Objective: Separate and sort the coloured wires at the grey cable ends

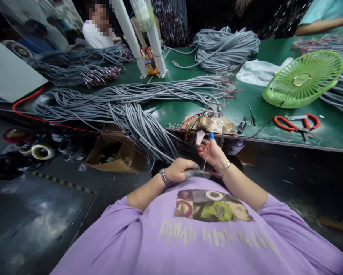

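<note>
My left hand point(177, 171), with a watch at its wrist, is closed around the end of a grey cable point(192, 173) close to my shirt. Thin red and white wires point(210, 172) stick out of that end toward the right. My right hand point(213, 153) is just above, fingers curled, with a blue covering on one fingertip. A thin white wire point(205, 164) runs up from the cable end into its fingers. At those fingertips is a small pinkish-white piece point(200, 137); whether it is held or worn cannot be made out. Behind it, a board-mounted fixture point(208, 124) sits at the table edge.
Bundled grey cables point(137, 93) cover the green table point(174, 116), some hanging over its edge. A cable coil point(227, 47) lies behind. To the right are a green fan point(303, 80), red-handled pliers point(298, 124) and tweezers point(252, 115). A cardboard box point(116, 152) stands below. Other people sit across.
</note>
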{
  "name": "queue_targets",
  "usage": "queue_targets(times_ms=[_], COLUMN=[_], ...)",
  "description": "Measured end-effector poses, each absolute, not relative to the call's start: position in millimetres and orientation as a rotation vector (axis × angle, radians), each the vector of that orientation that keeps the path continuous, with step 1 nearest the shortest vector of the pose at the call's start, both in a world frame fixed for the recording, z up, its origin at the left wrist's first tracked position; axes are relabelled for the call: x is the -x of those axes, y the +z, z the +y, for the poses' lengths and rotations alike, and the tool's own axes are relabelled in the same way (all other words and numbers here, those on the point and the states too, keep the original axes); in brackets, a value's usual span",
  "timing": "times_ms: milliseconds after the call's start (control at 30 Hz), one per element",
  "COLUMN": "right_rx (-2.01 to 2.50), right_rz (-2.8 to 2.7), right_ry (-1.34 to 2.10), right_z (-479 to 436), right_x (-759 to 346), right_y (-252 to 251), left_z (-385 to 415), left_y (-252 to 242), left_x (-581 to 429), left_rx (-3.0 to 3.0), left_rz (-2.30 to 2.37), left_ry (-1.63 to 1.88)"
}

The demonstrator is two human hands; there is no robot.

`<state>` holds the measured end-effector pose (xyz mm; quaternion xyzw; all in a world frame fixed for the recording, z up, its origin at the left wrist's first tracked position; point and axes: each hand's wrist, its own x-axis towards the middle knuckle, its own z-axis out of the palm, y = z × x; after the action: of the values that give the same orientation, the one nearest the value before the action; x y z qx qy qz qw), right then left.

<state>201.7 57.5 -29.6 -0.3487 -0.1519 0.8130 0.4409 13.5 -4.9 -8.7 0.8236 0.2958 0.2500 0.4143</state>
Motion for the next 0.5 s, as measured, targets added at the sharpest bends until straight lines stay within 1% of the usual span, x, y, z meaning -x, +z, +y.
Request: queue_targets(times_ms=[67, 233, 367, 500], right_rx=[0.900, 0.948, 0.941, 0.958], right_rz=[-0.358, -0.367, -0.491, -0.673], right_ry=[2.013, 2.055, 2.096, 2.079], right_z=[55.6, 51.6, 52.5, 59.4], right_x=[-206.7, -213.0, -214.4, -211.7], right_y=[-32.5, -36.0, -27.6, -11.7], left_z=[-14.8, -16.4, -9.2, -0.8], left_y=[-11.6, -16.2, -12.1, -9.8], left_x=[-8.5, 0.6, -1.2, -7.7], left_rx=[-2.073, -2.012, -2.033, -2.049], left_rz=[0.808, 1.083, 1.124, 1.120], left_ry=[0.668, 0.977, 1.097, 1.145])
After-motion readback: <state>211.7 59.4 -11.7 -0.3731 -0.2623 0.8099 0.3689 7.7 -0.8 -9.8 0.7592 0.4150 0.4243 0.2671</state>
